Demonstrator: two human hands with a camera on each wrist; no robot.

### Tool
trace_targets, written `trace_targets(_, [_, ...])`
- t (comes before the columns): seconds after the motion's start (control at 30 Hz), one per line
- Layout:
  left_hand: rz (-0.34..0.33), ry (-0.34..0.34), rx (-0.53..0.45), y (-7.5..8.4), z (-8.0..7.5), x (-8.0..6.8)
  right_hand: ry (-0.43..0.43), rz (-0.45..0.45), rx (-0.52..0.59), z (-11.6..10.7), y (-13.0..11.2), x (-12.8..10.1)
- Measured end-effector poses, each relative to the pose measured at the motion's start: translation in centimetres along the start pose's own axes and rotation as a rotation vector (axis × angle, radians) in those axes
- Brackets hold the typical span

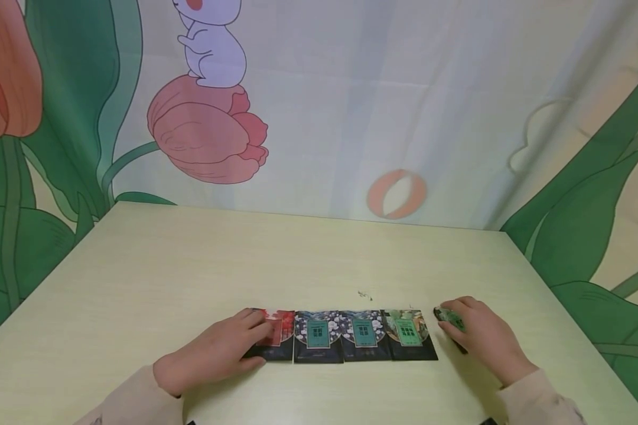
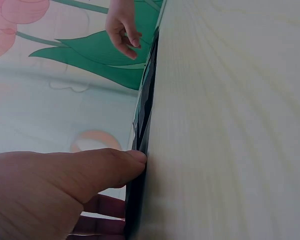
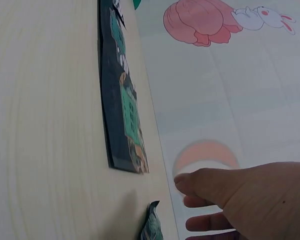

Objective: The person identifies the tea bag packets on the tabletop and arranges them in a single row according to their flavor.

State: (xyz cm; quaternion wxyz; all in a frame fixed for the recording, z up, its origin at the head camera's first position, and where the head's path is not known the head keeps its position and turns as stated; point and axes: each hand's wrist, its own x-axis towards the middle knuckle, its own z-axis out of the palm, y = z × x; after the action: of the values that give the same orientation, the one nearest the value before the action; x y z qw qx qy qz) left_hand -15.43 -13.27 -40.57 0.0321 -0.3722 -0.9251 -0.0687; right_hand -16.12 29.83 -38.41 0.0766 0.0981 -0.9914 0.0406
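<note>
Stretching across the pale table (image 1: 191,260), a row of four dark packets (image 1: 345,336) lies side by side near its front edge. The left hand (image 1: 218,351) rests flat, fingers relaxed, on the red packet (image 1: 276,333) at the row's left end. The right hand (image 1: 481,336) curls its fingers round a small green packet (image 1: 449,319) just right of the row.

A pale yellow-green wood-grain worktop (image 1: 191,260) fills the lower view. Behind and at both sides hangs a printed cloth backdrop (image 1: 351,106): a white rabbit (image 1: 210,41) sits on a pink tulip (image 1: 207,133), with broad green leaves (image 1: 579,236) and a small orange ball (image 1: 396,195). Light is soft and even
</note>
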Motion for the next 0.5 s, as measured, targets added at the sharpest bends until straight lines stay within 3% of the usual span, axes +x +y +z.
trace_targets(0.5, [0.001, 0.002, 0.018, -0.1, 0.1, 0.1, -0.044, -0.066, 0.075, 1.3, 2.4, 0.4])
